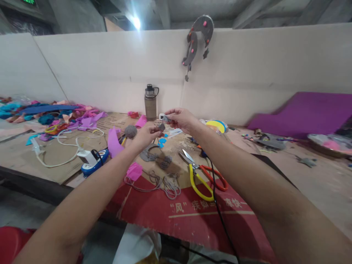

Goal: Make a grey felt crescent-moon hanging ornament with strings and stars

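Observation:
My left hand is closed in a pinch on a small dark grey felt piece, held above the table. Just beyond and to the right, my right hand pinches a tiny greyish thing whose kind I cannot make out. A small white object shows beside those fingertips; whether it is touched is unclear. Beneath the hands lie a curved grey felt piece, a small grey bundle and loops of grey cord. Scissors with one yellow and one red handle lie partly spread below my right forearm.
A tinted bottle stands by the white partition, where grey crescent ornaments hang. At left are a grey yarn ball, a blue power strip and felt scraps. A black cable crosses the red cardboard.

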The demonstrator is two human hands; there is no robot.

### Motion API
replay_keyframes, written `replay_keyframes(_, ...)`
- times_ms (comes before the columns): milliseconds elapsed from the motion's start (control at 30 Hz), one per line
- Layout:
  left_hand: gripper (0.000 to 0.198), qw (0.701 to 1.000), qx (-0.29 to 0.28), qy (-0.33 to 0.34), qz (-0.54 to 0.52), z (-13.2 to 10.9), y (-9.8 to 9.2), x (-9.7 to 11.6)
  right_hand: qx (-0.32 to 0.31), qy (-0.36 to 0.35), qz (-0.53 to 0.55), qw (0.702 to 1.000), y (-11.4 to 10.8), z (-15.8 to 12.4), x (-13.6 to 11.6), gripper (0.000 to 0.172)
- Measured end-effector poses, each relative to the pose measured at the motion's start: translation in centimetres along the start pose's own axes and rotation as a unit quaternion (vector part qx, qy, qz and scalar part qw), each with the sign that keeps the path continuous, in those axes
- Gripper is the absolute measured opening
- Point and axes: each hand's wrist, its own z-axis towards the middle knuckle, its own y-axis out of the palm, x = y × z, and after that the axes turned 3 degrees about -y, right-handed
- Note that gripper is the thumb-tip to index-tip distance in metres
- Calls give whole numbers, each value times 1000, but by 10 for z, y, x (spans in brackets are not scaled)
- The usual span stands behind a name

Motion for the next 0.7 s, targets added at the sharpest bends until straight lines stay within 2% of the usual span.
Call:
replay_keyframes(200, 28, 1000, -8, 20, 8, -7, -11, 6, 35, 6, 14, 999, -11, -11, 0, 13)
replay_keyframes(333, 25, 1000, -2, 3, -11, -7, -15, 10, 49, 21, 21, 998, -16, -16, 1, 12)
replay_keyframes(533, 18, 992, -14, -56, -109, -8, -17, 18, 41, 29, 10, 999, -23, -24, 6, 12)
replay_keyframes(700, 8, 993, 4, -54, -103, -5, -19, 29, 21, 0, -35, 999, -29, -32, 11, 14)
